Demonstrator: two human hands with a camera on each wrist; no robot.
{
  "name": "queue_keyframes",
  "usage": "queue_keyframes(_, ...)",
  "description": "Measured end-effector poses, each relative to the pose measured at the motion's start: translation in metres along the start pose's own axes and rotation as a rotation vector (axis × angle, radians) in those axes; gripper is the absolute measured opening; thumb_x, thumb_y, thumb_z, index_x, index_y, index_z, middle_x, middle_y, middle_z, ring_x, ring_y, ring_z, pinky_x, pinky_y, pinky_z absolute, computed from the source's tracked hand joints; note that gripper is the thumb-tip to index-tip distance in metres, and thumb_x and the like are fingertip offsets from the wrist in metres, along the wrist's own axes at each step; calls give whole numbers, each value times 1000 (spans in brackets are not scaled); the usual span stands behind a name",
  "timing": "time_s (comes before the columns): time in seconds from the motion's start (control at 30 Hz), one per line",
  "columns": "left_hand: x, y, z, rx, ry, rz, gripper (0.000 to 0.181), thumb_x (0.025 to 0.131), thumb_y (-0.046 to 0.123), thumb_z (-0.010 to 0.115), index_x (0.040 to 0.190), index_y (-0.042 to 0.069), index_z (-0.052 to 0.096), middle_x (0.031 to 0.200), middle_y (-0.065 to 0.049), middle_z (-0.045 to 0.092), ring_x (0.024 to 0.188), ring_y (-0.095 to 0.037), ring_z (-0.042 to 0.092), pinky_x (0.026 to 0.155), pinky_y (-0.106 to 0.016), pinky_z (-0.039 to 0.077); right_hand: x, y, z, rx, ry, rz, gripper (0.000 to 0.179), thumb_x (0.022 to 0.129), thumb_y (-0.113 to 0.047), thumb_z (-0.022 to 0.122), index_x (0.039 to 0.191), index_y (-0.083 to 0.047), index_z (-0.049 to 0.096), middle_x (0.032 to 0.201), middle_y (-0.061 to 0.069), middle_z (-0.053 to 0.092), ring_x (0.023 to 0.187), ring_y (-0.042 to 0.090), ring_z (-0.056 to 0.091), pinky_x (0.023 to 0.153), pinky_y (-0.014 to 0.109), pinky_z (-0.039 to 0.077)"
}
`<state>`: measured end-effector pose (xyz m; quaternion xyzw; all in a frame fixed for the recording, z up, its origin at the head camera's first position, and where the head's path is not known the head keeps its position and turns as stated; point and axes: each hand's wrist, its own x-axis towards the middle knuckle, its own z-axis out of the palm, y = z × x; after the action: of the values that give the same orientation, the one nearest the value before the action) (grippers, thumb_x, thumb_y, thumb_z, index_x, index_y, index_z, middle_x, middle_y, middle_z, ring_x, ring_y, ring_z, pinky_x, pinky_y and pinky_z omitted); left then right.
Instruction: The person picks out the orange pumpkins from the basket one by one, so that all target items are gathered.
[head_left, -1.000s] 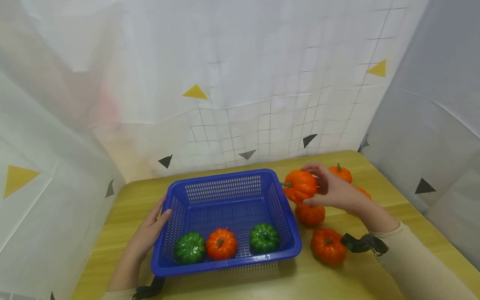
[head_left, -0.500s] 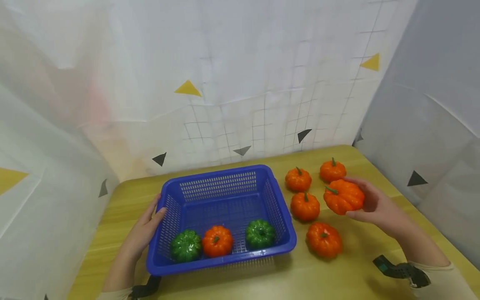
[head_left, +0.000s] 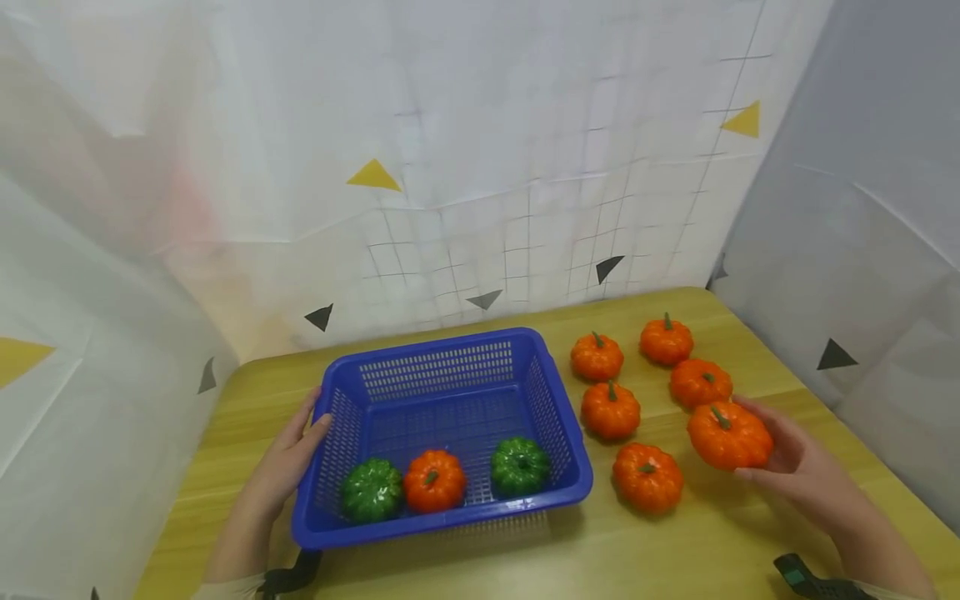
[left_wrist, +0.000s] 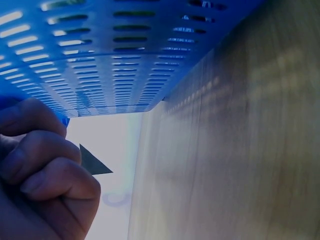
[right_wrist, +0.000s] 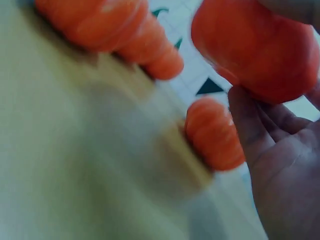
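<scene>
My right hand holds an orange toy pumpkin with a green stem, between thumb and fingers. In the right wrist view this held pumpkin is lifted off the table. At its left side, my left hand grips a blue plastic basket, thumb at the rim. The left wrist view has the curled fingers beside the slotted basket wall. Inside the basket's near part lie a green pumpkin, an orange pumpkin and another green pumpkin.
Several orange pumpkins stand on the wooden table right of the basket: a near pumpkin, a middle pumpkin, back ones and a pumpkin just behind the held one. White sheeting encloses the table's back and sides.
My right hand has carried the orange pumpkin from beside the basket's right rim, rightward and then nearer me. The left hand stays on the basket. The head view has shifted slightly.
</scene>
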<state>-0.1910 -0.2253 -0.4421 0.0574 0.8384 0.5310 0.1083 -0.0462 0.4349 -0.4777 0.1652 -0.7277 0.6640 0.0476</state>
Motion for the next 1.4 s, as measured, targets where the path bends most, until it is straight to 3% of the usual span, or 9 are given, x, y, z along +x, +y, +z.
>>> queue_keyframes(0.07, 0, 1, 0, 6, 4, -11, 71, 102, 56, 41, 160, 35, 7, 161, -19, 18, 125, -41, 49, 103, -64, 35, -6, 5, -1, -34, 3, 26, 85, 82, 27, 57, 153, 6, 17, 159, 8, 22, 134, 0, 37, 98, 17, 42)
queue_keyframes(0.23, 0, 4, -2, 30, 11, -40, 70, 101, 57, 41, 159, 38, 7, 158, -21, 24, 119, -38, 54, 101, -64, 38, -14, 15, 0, -140, 70, 191, 81, 86, 14, 66, 154, -1, 24, 151, 0, 34, 126, -5, 43, 93, 13, 43)
queue_keyframes(0.37, 0, 4, -4, 28, 11, -47, 68, 101, 56, 41, 159, 39, 8, 154, -23, 31, 110, -33, 60, 96, -57, 44, -17, 22, -3, -207, 66, 298, 78, 89, 1, 70, 154, -8, 28, 148, -5, 40, 123, -6, 46, 92, 12, 42)
queue_keyframes(0.67, -2, 1, -6, -13, 7, -24, 66, 103, 53, 41, 159, 39, 9, 145, -26, 42, 102, -31, 64, 87, -49, 52, -13, 22, -4, -376, 19, 380, 81, 88, -18, 77, 152, -4, 30, 152, 20, 34, 119, -15, 41, 91, 9, 38)
queue_keyframes(0.93, -3, 0, -4, 19, -2, -5, 69, 102, 55, 40, 159, 37, 5, 158, -23, 22, 118, -39, 55, 98, -63, 41, -13, 18, -4, -423, 2, 370, 83, 87, -20, 78, 153, -4, 30, 152, 22, 34, 118, -16, 39, 90, 7, 36)
queue_keyframes(1.23, -3, 3, -3, 25, -16, -6, 70, 102, 55, 39, 159, 36, 3, 162, -20, 12, 133, -50, 38, 100, -70, 32, -12, 19, -9, -355, -29, 250, 89, 84, -4, 78, 155, 0, 23, 155, 29, 26, 125, -12, 40, 95, 7, 34)
queue_keyframes(1.3, -3, 4, -2, 23, -16, -8, 70, 102, 56, 39, 159, 36, 3, 161, -21, 15, 128, -48, 44, 99, -69, 35, -12, 21, -11, -344, -24, 215, 91, 82, 1, 78, 155, 0, 23, 153, 27, 30, 125, -8, 43, 96, 8, 35)
queue_keyframes(1.4, -2, 5, -1, 26, -10, -6, 70, 102, 55, 40, 159, 35, 5, 160, -22, 18, 122, -44, 51, 98, -65, 39, -15, 22, -14, -319, -18, 182, 92, 81, 8, 76, 155, -1, 23, 150, 16, 39, 124, -3, 47, 96, 10, 38)
